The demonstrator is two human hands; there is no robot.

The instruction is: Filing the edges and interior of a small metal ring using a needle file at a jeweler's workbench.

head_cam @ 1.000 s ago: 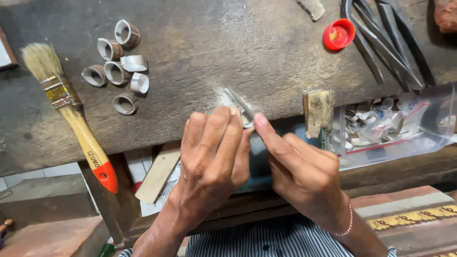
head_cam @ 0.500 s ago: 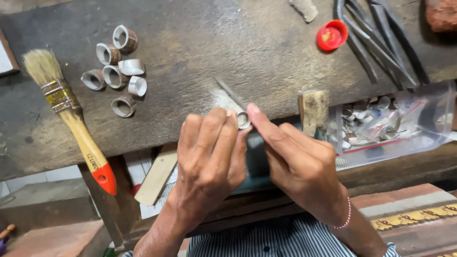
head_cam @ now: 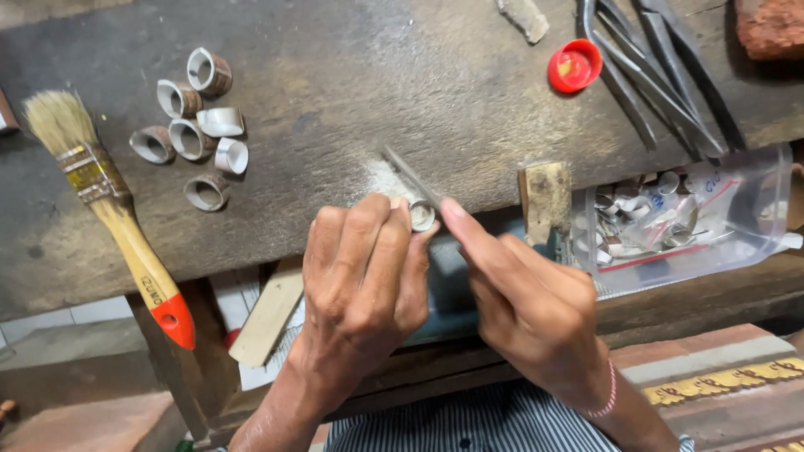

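In the head view, the left hand point(head_cam: 360, 289) is closed, its fingertips pinching a small metal ring point(head_cam: 421, 216) against the near edge of the dark wooden surface point(head_cam: 352, 75). The right hand point(head_cam: 528, 297) is closed too, gripping a thin metal file point(head_cam: 410, 174) that slants up and away from the ring toward the middle of the surface, its forefinger stretched along the tool. File and ring touch just where a pale dusting of filings lies on the wood. A short wooden peg point(head_cam: 544, 199) stands at the near edge just right of the hands.

Near the far left corner lie seven loose rings point(head_cam: 194, 125), some upright and some on their sides, well apart from the hands. A paintbrush point(head_cam: 117, 222) with a wooden handle and a red tip lies along the left edge, its bristles toward the far side. A clear plastic bag point(head_cam: 687, 222) of more small metal pieces hangs over the near right edge. At the far right lie long dark tongs point(head_cam: 653, 71), a red bottle cap point(head_cam: 574, 65) beside them, and a rough red brick point(head_cam: 770, 25) in the corner.

To file well here, the ring looks best kept braced hard against the edge so it cannot turn, with the file stroked lightly and evenly and the holding fingertips kept clear of its path
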